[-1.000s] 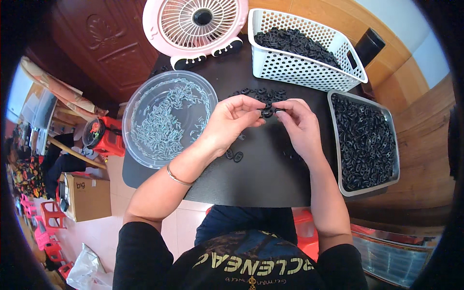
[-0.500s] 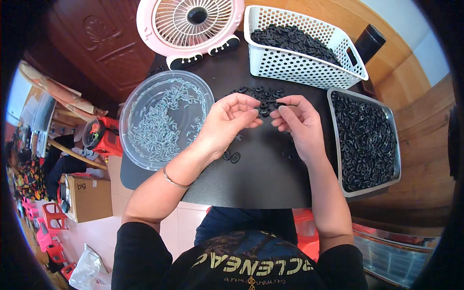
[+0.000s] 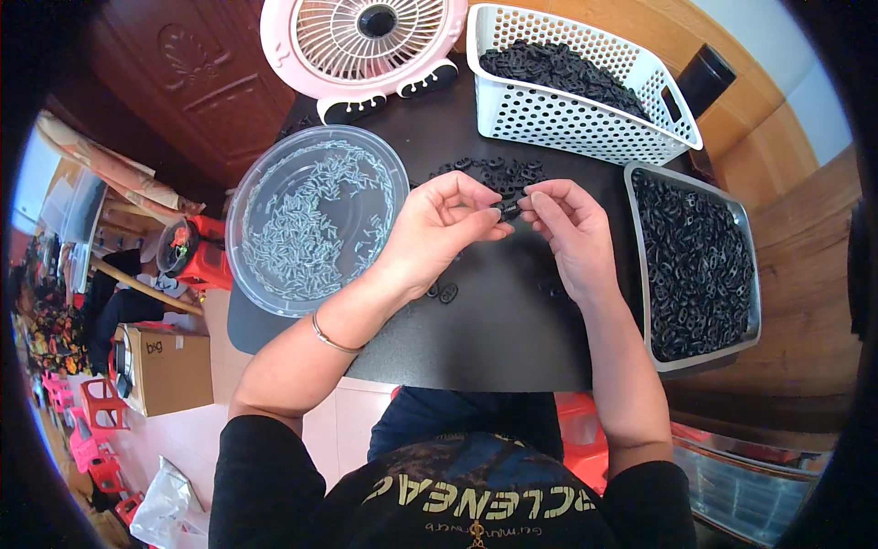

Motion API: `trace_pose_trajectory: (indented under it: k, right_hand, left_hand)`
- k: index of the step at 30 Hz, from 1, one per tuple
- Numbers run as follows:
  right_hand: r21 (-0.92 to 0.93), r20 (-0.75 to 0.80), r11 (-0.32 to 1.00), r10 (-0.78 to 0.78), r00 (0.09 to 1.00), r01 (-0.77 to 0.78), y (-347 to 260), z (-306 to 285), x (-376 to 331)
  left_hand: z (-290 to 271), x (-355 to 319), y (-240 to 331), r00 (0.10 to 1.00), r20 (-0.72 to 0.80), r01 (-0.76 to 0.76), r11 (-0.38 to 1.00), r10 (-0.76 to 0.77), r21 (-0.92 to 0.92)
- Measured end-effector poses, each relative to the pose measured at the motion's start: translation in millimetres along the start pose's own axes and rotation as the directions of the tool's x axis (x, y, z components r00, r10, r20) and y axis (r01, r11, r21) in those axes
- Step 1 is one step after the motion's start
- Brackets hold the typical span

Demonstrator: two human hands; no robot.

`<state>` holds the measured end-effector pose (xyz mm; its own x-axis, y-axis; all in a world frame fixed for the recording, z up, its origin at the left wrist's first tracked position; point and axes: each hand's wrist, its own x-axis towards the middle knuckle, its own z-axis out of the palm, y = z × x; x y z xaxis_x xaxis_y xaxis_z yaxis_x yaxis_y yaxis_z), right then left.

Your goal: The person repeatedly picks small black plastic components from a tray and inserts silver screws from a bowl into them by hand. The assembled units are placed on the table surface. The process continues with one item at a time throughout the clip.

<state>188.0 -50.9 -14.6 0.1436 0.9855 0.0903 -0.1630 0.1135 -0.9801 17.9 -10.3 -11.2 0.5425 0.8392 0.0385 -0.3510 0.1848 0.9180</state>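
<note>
My left hand and my right hand are raised close together over the dark table. Thumb and fingers are pinched on both sides, and a small black plastic piece sits between the fingertips. Its exact shape is partly covered by my fingers. Just beyond my hands lies a loose heap of black plastic pieces. One black oval ring-like piece rests below my left wrist, with others partly hidden near it. Beside my left forearm, a clear round tub holds many short, pale metal-looking pins.
A metal tray of black oval pieces stands to the right. At the back are a white perforated basket with more black pieces, a pink fan and a dark cylinder. A cardboard box sits on the floor at left.
My hands have come closer together, the right fingertips now nearly meeting the left ones at the black piece. The whole view has shifted slightly.
</note>
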Motion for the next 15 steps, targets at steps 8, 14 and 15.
trace_pose_trajectory:
  k: [8, 14, 15]
  right_hand:
    - [-0.651, -0.022, 0.713, -0.359, 0.933, 0.259, 2, 5, 0]
    - [-0.851, 0.267, 0.342, -0.372, 0.889, 0.399, 12, 0, 1]
    - [-0.857, 0.275, 0.332, -0.353, 0.894, 0.394, 13, 0, 1]
  left_hand:
    - [-8, 4, -1, 0.997, -0.072, -0.030, 0.999, 0.028, -0.026]
    - [-6, 3, -2, 0.998, -0.061, -0.011, 0.999, 0.009, -0.039]
    - [-6, 4, -2, 0.998, -0.057, -0.010, 0.999, 0.009, -0.033]
